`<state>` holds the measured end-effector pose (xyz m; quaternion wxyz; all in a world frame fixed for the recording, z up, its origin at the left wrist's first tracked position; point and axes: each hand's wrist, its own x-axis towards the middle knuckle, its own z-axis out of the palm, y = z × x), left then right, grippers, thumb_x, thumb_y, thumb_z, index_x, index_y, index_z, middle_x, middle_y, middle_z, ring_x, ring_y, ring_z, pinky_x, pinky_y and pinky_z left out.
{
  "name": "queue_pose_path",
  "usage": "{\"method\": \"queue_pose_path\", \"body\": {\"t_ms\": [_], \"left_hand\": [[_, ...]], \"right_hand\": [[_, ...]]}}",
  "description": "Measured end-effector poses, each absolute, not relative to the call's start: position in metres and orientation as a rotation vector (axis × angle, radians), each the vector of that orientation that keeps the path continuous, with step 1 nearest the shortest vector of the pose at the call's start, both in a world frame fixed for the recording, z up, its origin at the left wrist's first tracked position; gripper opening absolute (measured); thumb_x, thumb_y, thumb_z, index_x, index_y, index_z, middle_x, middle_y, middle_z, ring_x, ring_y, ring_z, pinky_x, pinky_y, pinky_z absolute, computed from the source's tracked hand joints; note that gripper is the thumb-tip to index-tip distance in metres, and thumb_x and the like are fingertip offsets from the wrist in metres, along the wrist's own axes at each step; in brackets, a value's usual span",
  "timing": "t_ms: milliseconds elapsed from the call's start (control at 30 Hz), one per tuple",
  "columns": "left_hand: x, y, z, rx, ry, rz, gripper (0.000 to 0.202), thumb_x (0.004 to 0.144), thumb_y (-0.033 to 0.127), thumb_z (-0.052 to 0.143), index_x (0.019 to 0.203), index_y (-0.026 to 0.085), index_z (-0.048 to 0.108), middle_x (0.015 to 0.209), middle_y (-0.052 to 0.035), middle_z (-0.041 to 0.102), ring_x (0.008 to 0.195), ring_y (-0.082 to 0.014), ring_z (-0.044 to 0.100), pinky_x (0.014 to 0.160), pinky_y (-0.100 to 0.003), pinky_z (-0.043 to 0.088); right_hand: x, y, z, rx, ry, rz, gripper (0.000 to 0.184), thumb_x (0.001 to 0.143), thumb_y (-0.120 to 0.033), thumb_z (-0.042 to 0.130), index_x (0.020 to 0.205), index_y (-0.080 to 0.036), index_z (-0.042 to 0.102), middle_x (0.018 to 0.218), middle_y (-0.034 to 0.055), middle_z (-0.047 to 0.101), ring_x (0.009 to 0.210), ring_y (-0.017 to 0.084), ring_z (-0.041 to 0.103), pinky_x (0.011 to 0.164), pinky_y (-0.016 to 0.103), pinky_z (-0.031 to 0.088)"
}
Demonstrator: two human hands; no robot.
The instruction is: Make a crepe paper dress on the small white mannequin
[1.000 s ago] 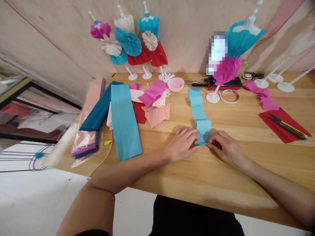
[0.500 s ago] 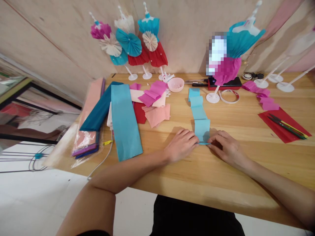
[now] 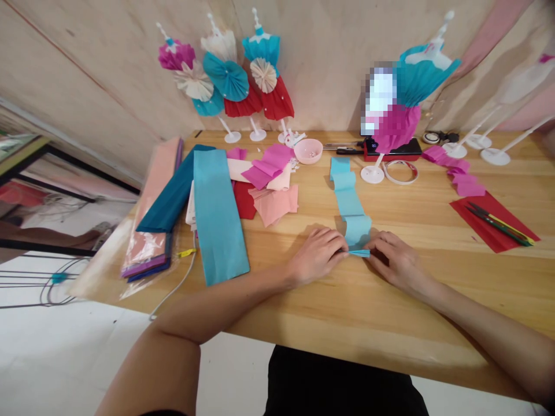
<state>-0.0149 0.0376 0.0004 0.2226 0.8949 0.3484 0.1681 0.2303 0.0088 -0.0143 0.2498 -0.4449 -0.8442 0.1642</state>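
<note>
press the near folded end of the pale blue strip, lying flat on the worktop, evenly between left hand and right hand, both curled low and pinching its edge, with the crease held straight and square.

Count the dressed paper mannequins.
4: magenta-flowered mannequin, teal-fan mannequin, cream-fan mannequin in a row left of the bowl; teal-and-magenta mannequin right of it, partly blurred.

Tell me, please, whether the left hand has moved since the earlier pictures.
No, the left hand shows no clear shift either way, judged against the long blue crepe paper lying to its left on the table.
</note>
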Motion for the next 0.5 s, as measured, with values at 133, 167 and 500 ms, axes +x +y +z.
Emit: {"method": "queue_pose_path", "body": {"t_ms": [133, 167, 500], "left_hand": [[-0.0145, 0.0375, 0.0009, 2.450, 0.917, 0.476, 0.019, 0.098, 0.034, 0.045, 0.095, 0.021, 0.059, 0.107, -0.0012, 0.067, 0.105, -0.0177, 0.056, 0.095, -0.036, 0.039], [-0.0144, 0.0374, 0.0011, 2.443, 0.915, 0.478, 0.019, 0.098, 0.034, 0.046, 0.094, 0.021, 0.059, 0.108, -0.0010, 0.068, 0.105, -0.0179, 0.056, 0.095, -0.036, 0.039], [-0.0148, 0.0355, 0.0046, 2.377, 0.957, 0.514, 0.015, 0.096, 0.031, 0.049, 0.089, 0.021, 0.056, 0.111, -0.0005, 0.068, 0.107, -0.0186, 0.057, 0.097, -0.037, 0.039]], "right_hand": [[0.2294, 0.0090, -0.0102, -1.203, -2.297, 0.474, 0.008, 0.093, -0.019, 0.053, 0.096, -0.023, 0.060, 0.093, 0.0057, 0.059, 0.089, 0.021, 0.055, 0.076, 0.036, 0.047], [0.2295, 0.0090, -0.0088, -1.200, -2.297, 0.486, 0.009, 0.093, -0.019, 0.052, 0.095, -0.023, 0.060, 0.092, 0.0056, 0.059, 0.089, 0.021, 0.055, 0.076, 0.036, 0.046], [0.2349, 0.0089, -0.0081, -1.161, -2.288, 0.583, 0.013, 0.094, -0.023, 0.053, 0.098, -0.025, 0.065, 0.090, 0.0050, 0.059, 0.087, 0.020, 0.055, 0.074, 0.036, 0.047]]}}
